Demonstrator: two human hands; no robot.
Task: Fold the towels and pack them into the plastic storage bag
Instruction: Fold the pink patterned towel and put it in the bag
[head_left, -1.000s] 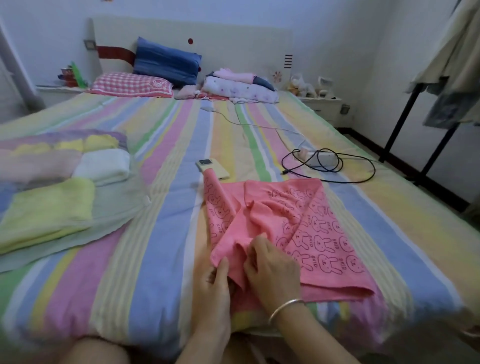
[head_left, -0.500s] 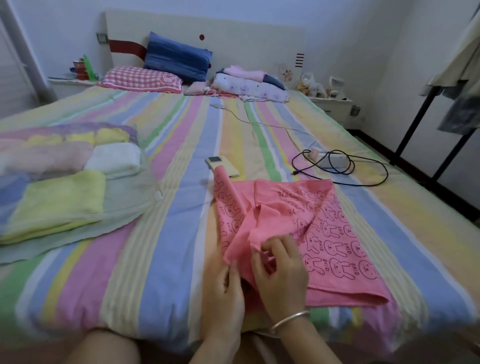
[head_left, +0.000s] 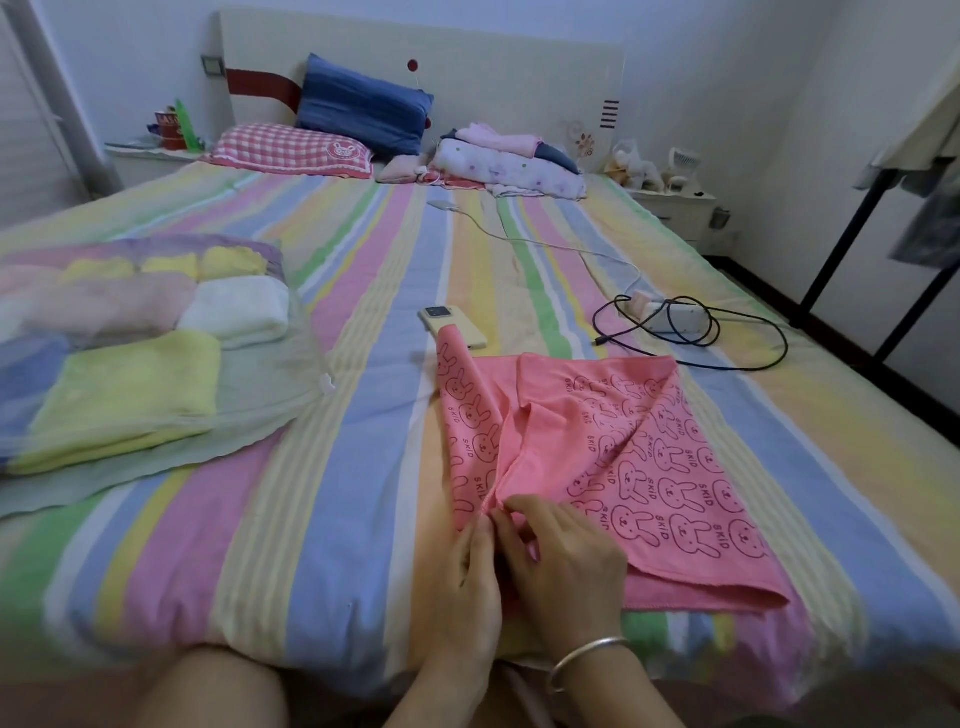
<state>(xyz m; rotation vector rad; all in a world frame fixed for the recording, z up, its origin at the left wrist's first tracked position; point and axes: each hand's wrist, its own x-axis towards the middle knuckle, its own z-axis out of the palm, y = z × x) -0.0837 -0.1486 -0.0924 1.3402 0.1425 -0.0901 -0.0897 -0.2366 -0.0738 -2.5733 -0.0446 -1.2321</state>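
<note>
The fingers (head_left: 519, 512) of the right hand (head_left: 569, 566) are curled, and their tips pinch a gathered fold at the near edge of the pink towel (head_left: 623, 447). The left hand (head_left: 470, 587) lies just beside it, its fingers close together and nearly straight, with the tips touching the same fold; whether they pinch the cloth cannot be told. A silver bracelet (head_left: 587, 654) circles the right wrist. The towel, printed with rabbit faces, lies partly spread on the striped bed (head_left: 337, 493); one narrow strip runs away from the hands, and its far end overlaps a phone (head_left: 441, 316). Beyond the towel, a black cable (head_left: 737, 343) loops around a white power strip (head_left: 670, 314). Well to the left lies the plastic storage bag (head_left: 270, 415), flat and translucent, holding folded towels, among them a green towel (head_left: 130, 395) and a white towel (head_left: 236, 309). At the headboard rest a blue pillow (head_left: 363, 111) and a checked pillow (head_left: 291, 148).
</note>
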